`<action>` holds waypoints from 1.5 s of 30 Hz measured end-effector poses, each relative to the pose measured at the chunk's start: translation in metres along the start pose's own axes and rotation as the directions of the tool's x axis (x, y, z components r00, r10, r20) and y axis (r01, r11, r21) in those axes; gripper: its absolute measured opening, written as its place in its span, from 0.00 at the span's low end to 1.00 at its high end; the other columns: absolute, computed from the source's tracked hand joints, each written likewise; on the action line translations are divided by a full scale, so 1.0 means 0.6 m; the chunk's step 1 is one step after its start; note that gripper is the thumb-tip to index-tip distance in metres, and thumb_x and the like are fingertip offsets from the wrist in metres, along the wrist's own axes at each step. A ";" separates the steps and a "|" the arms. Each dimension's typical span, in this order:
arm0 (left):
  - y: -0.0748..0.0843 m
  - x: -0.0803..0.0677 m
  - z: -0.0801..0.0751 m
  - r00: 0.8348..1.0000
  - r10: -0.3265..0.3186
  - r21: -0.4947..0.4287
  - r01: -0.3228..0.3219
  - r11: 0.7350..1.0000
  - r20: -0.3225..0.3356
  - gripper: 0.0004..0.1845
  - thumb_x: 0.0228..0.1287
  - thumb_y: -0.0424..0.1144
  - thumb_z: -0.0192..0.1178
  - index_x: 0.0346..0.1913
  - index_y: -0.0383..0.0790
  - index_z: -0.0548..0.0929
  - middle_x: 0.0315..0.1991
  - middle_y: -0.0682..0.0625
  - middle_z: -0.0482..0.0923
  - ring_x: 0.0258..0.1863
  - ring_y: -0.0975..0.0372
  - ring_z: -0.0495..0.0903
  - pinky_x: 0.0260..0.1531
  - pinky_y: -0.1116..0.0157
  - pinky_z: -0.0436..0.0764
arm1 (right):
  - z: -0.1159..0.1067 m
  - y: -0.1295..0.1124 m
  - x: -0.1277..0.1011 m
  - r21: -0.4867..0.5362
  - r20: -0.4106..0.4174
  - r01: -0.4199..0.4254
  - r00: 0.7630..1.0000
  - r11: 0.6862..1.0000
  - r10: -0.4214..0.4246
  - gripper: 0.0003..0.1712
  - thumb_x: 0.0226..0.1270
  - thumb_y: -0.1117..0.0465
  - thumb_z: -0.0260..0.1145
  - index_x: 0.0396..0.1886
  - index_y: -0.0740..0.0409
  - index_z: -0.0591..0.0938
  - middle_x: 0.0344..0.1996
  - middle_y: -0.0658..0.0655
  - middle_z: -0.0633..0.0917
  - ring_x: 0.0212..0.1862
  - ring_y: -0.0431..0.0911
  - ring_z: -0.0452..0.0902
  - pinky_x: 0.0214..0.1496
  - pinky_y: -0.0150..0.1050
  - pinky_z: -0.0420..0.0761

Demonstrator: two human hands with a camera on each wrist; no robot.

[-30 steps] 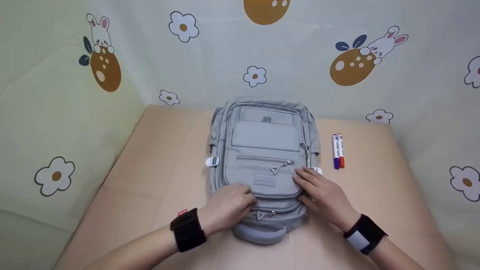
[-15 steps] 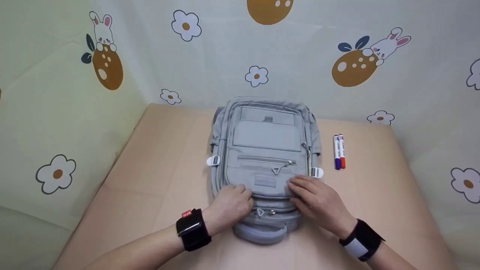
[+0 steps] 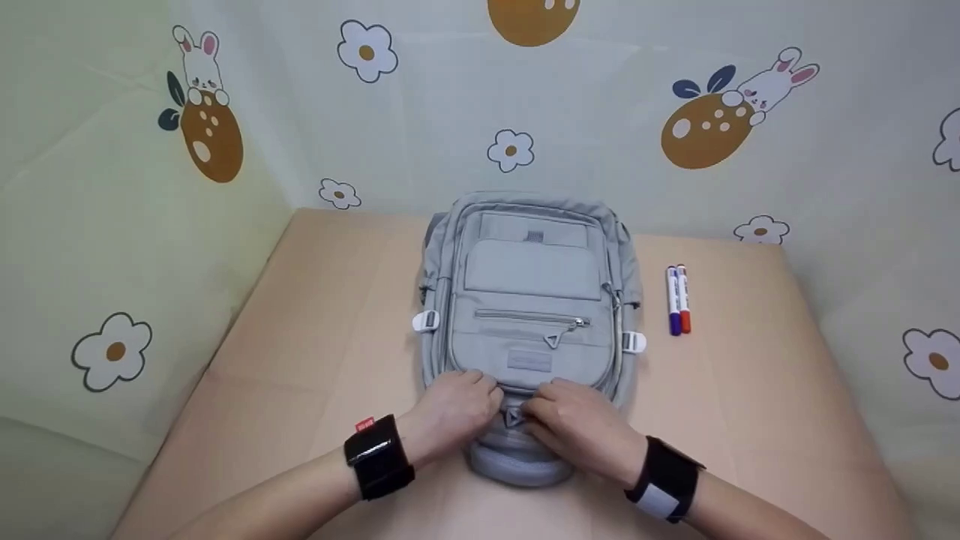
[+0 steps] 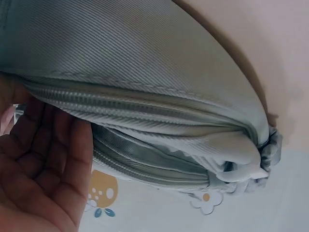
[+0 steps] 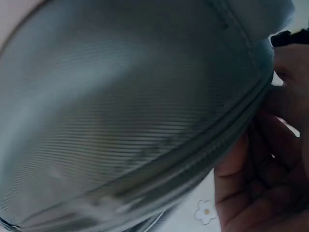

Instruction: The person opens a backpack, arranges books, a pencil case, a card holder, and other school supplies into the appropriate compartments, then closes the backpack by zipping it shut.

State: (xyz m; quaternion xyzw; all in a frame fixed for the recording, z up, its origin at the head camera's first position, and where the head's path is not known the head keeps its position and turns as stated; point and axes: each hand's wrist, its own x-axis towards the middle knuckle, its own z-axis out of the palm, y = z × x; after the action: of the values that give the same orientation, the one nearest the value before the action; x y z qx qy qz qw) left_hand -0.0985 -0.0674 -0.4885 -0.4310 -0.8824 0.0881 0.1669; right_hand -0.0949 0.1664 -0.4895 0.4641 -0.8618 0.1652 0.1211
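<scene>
Beneath both grips: gray backpack, front up on the surface. Left grip closed on the zippered edge; right grip pinches the same end, a zip pull between them. Contact with the pull: cannot tell. Step in hand, judged: taking hold at the zipper; next move probably calls for one grip steadying the cloth, the other drawing the pull. Versus earlier frame: right grip shifted inward, left about unchanged. Beyond right grip: blue marker, red marker, side by side.
</scene>
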 end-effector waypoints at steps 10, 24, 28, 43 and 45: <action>-0.016 -0.009 -0.005 0.990 -0.076 -0.233 0.047 0.971 -0.117 0.05 0.59 0.35 0.64 0.30 0.44 0.78 0.24 0.55 0.78 0.21 0.62 0.77 0.20 0.66 0.77 | 0.016 -0.001 0.008 -0.165 0.010 0.002 1.000 0.986 0.000 0.07 0.66 0.63 0.67 0.35 0.52 0.76 0.33 0.48 0.77 0.33 0.43 0.74 0.29 0.36 0.79; -0.019 -0.008 -0.005 0.991 -0.105 -0.268 0.080 0.960 -0.079 0.06 0.61 0.36 0.63 0.29 0.45 0.77 0.23 0.55 0.77 0.21 0.61 0.76 0.19 0.65 0.75 | 0.005 0.008 0.003 -0.158 0.122 0.144 0.985 0.977 -0.126 0.08 0.60 0.66 0.70 0.38 0.53 0.83 0.37 0.49 0.74 0.38 0.43 0.69 0.32 0.35 0.75; -0.019 -0.007 -0.005 0.991 -0.113 -0.288 0.087 0.954 -0.075 0.07 0.62 0.36 0.64 0.28 0.45 0.76 0.23 0.55 0.77 0.22 0.61 0.76 0.20 0.65 0.75 | 0.005 0.002 0.008 -0.278 0.157 0.192 0.976 0.941 -0.152 0.12 0.55 0.70 0.68 0.38 0.55 0.80 0.38 0.51 0.75 0.38 0.45 0.69 0.34 0.37 0.75; -0.023 -0.008 -0.008 0.992 -0.122 -0.346 0.102 0.933 -0.037 0.05 0.63 0.36 0.64 0.31 0.45 0.79 0.24 0.56 0.77 0.23 0.62 0.76 0.22 0.65 0.76 | 0.007 0.016 -0.001 -0.394 0.133 0.204 0.978 0.896 -0.164 0.17 0.45 0.75 0.65 0.36 0.58 0.79 0.37 0.53 0.76 0.37 0.46 0.70 0.28 0.35 0.75; -0.023 -0.009 -0.009 0.992 -0.123 -0.360 0.106 0.927 -0.026 0.05 0.63 0.36 0.64 0.32 0.45 0.78 0.24 0.56 0.77 0.23 0.62 0.76 0.22 0.64 0.76 | 0.007 0.020 -0.003 -0.375 0.132 0.211 0.976 0.903 -0.174 0.16 0.47 0.75 0.65 0.36 0.58 0.77 0.36 0.53 0.76 0.36 0.45 0.70 0.28 0.35 0.75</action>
State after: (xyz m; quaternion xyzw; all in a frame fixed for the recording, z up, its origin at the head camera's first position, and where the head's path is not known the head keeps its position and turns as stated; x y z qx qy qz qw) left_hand -0.1035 -0.0801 -0.4807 -0.4038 -0.9031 -0.0943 0.1117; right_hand -0.1043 0.1723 -0.4960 0.5212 -0.8321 -0.0432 0.1847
